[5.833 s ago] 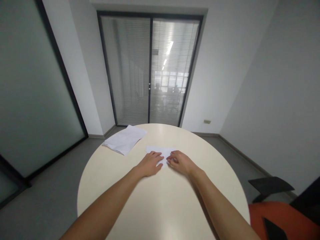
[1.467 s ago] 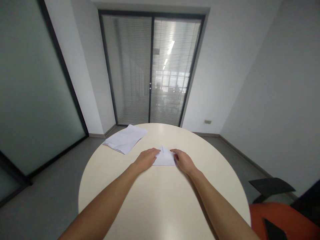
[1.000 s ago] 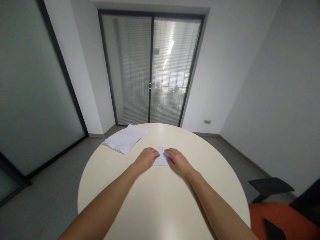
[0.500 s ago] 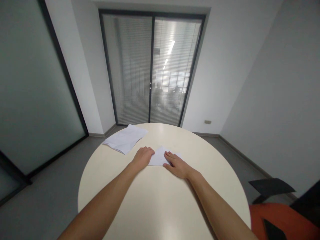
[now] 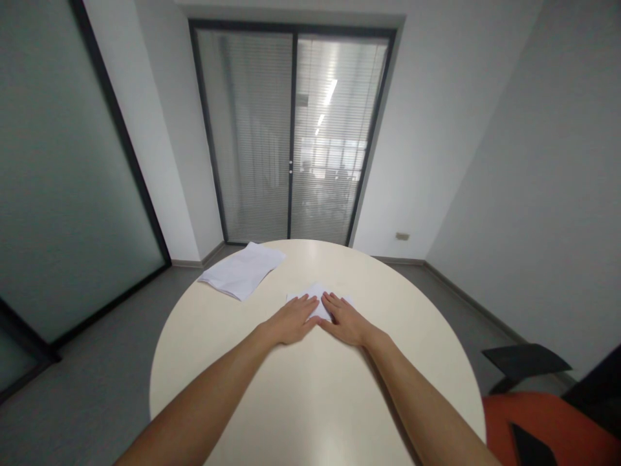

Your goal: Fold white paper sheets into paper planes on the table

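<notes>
The left hand (image 5: 291, 321) and right hand (image 5: 348, 323) lie flat, palms down and fingers extended, over the folded paper (image 5: 321, 311), thumb tips close together at its near side. The paper rests on the round tabletop (image 5: 310, 395), its peak showing past the fingers. Right of the paper and nearer stands an orange-seated chair (image 5: 538, 414); beyond it to the left, white sheets (image 5: 244, 270); far beyond it, blinds (image 5: 257, 142) behind glass.

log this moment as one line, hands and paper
left hand: palm down on folded paper | right hand: palm down, same paper | other white paper: table's far left
</notes>
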`<state>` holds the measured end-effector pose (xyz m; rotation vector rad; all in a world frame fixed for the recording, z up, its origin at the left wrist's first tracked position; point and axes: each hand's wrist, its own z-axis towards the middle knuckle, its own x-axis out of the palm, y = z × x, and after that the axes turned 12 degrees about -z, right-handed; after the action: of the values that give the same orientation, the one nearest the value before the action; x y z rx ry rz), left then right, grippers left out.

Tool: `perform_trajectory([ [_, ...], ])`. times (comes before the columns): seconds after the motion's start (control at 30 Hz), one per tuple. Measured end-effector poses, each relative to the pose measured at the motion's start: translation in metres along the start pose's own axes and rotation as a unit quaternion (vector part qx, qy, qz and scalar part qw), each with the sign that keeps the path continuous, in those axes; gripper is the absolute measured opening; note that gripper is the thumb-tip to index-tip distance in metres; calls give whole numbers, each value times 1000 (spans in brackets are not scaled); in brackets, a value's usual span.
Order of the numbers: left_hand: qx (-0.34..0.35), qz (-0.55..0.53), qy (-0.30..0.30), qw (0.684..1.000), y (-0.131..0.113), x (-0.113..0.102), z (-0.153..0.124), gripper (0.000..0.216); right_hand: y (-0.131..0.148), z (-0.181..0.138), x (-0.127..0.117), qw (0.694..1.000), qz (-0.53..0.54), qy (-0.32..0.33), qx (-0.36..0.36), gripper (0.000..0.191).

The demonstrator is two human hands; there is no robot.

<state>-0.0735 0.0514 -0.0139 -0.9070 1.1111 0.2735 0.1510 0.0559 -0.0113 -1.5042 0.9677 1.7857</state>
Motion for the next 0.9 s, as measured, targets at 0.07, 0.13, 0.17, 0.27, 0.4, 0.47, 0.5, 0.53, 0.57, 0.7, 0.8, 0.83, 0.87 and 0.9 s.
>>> perform_trajectory([
  [0.07,-27,-5,11,1000,2,-3,-1,59,-2,0,1,1000,-4,6,19,89],
  [0.13,-46,-4,15,999,3,-6,-1,59,-3,-1,1,999,-12,14,39,94],
  [0.17,-51,-3,15,999,3,-8,-1,59,-3,-2,0,998,-16,19,50,96],
  [0.27,-53,0,14,998,4,-9,0,60,-2,-4,-4,996,-31,28,85,98],
  [0.4,-47,6,8,999,5,-6,0,60,4,-7,-12,996,-46,6,80,93],
  [0.47,-43,7,5,999,6,-5,0,59,7,-7,-14,998,-40,-16,36,86],
  [0.5,-42,7,5,999,7,-5,-1,58,9,-6,-13,999,-32,-22,8,82],
  [0.53,-42,7,6,999,7,-5,-1,57,10,-5,-12,999,-21,-22,-18,79],
  [0.57,-42,6,6,999,7,-5,-1,57,10,-4,-10,999,-9,-18,-37,77],
  [0.7,-41,7,0,999,6,-6,-1,56,5,-1,-1,999,14,10,-39,79],
  [0.8,-44,14,1,999,4,-8,-1,56,-3,-2,1,1000,5,20,-4,85],
  [0.83,-47,15,4,999,3,-8,-1,57,-6,-2,0,1000,2,21,8,87],
  [0.87,-50,15,7,999,2,-9,-2,57,-8,-3,-1,1000,-2,22,21,88],
  [0.9,-54,15,12,998,1,-10,-2,58,-10,-4,-1,999,-5,23,33,88],
])
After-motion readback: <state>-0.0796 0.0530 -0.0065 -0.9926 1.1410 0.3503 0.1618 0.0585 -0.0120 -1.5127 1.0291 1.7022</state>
